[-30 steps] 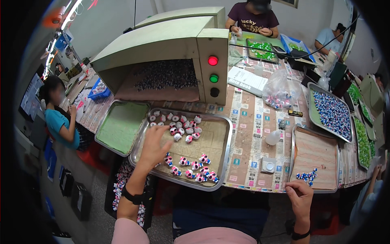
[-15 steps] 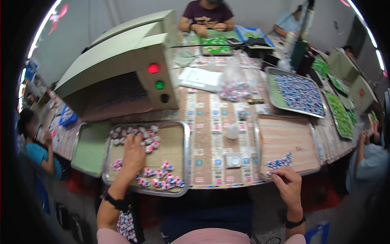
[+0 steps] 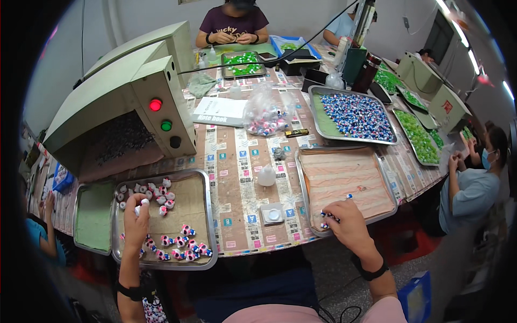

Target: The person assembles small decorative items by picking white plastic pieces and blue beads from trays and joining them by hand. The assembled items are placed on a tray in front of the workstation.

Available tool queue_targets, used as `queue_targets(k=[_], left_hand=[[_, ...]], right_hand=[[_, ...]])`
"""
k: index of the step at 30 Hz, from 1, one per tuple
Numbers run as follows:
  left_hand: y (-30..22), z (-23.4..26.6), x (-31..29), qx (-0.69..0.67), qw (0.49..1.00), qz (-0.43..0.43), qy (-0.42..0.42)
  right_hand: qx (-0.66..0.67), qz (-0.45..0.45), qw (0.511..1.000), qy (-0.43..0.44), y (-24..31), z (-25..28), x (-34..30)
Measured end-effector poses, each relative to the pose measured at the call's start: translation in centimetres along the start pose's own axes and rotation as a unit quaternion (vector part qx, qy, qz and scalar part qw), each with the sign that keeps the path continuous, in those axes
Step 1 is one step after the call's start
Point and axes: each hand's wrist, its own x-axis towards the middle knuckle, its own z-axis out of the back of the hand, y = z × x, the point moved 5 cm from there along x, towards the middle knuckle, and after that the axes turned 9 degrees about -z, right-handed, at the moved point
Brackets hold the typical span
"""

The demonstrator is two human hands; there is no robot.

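My left hand (image 3: 135, 227) is closed on a small white figurine head (image 3: 144, 202), held at the fingertips above the left metal tray (image 3: 213, 237). Several pink-and-white heads (image 3: 163, 197) lie loose behind that hand. Nearer me in the same tray are joined figurines (image 3: 186, 252) with pink, white and blue parts. My right hand (image 3: 348, 222) is curled low over the front of the cloth-lined right tray (image 3: 392, 207). Small blue-and-white pieces (image 3: 324, 215) show at its fingertips; the palm hides the others, and whether the fingers grip one cannot be made out.
A pale machine (image 3: 129, 91) with a dark opening stands behind the left tray. Between the trays are a small translucent bottle (image 3: 266, 176) and a white dish (image 3: 273, 215). A tray of blue pieces (image 3: 355, 116) lies behind the right tray. Co-workers sit around the table.
My left hand has lifted from the heads with a white one at its fingertips. My right hand has turned palm-down over the blue pieces. The whole view has shifted.
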Motion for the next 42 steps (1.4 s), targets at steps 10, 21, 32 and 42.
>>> queue_targets(k=[10, 21, 32, 42], left_hand=[[-7.2, -6.1, -8.3, -0.662, 0.703, 0.253, 0.068], [-12.3, -15.4, -13.8, -0.69, 0.61, 0.328, 0.209], [-11.6, -16.8, -15.2, -0.699, 0.61, 0.318, 0.192], [-11.5, -16.4, -15.6, -0.697, 0.604, 0.344, 0.177]], right_hand=[[0.079, -0.011, 0.997, -0.002, 1.0, -1.0, 1.1], [0.319, -0.084, 0.93, 0.161, 3.6, -3.3, -0.5], [0.413, -0.167, 0.87, 0.211, 5.2, -4.7, 0.2], [0.158, 0.034, 0.984, 0.079, 7.2, -5.7, 2.8]])
